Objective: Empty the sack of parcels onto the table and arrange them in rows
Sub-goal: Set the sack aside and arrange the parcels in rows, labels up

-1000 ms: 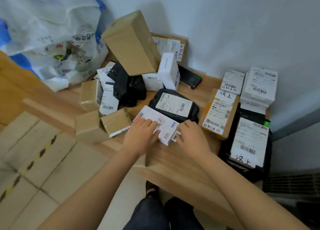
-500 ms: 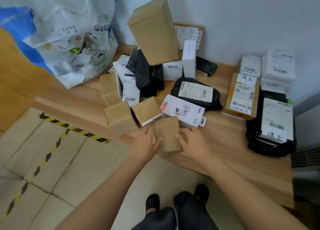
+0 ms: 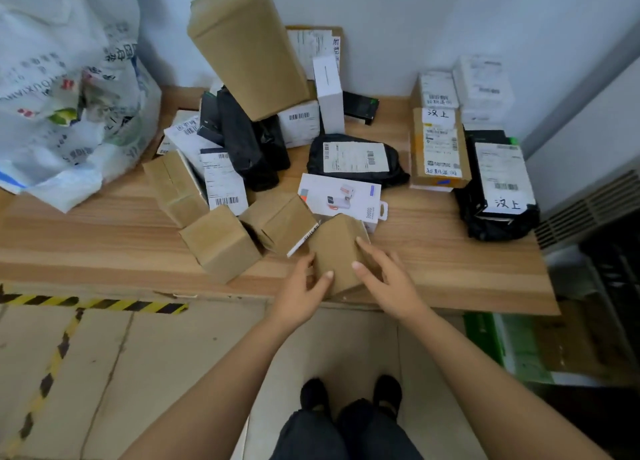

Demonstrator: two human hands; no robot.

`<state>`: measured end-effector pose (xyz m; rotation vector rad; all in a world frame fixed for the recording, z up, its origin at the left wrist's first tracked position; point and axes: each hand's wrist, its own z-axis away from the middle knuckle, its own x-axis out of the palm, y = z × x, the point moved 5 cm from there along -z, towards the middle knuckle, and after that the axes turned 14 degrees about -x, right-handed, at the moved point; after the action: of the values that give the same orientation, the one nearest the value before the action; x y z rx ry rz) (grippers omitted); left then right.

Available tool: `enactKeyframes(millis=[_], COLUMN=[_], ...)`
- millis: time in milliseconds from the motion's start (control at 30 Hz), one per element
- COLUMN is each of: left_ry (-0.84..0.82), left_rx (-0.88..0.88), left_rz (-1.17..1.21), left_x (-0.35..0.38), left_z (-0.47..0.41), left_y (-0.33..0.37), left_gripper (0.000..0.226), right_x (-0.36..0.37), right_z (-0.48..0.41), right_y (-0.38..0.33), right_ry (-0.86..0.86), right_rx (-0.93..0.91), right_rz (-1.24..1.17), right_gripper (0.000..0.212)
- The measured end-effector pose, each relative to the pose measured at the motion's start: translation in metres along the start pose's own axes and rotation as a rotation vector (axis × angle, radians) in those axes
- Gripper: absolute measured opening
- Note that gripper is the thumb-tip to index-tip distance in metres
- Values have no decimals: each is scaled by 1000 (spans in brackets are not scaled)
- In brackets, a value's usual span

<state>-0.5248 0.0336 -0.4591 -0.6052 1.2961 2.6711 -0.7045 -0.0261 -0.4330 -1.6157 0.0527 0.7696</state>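
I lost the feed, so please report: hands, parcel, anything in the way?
Left hand, right hand both hold small brown box at table front edge. White pack close behind it.

Striped hazard tape (image 3: pixel 138 306) on floor (image 3: pixel 156 373)

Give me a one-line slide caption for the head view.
Left hand and right hand hold a small brown box near the table edge, parcels heaped behind, sack at left.

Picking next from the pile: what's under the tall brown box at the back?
The brown box leans tilted on a white barcoded box and black bags. Whether anything else lies beneath it is hidden.
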Motion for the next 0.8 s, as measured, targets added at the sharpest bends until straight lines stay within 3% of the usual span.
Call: enactKeyframes(millis=[67,167,233,433,600,800], left_ry=[-53,-45,-38,-108,-107,80], left_rx=[12,-11,-8,23,-11,57], left_rz=[-89,-63,4,31,69,-83], left_x=[11,22,23,31,34,13], left_z=[-8,-13,-5,-2,-2,2], left_y=[4,15,30,43,32,35], left_gripper=[61,81,81,44,56,42], right_x=[-9,-15,-16,-22,-28,-7], right_z=[2,3,3,-1,1,2], right_y=[0,4,7,10,21,30], right_ry=[63,93,131,296,294,80], right_rx=[30,99,117,198,278,491], right_rz=[31,31,-23,-196,-243,-357], right_gripper=[57,70,64,36,24,70])
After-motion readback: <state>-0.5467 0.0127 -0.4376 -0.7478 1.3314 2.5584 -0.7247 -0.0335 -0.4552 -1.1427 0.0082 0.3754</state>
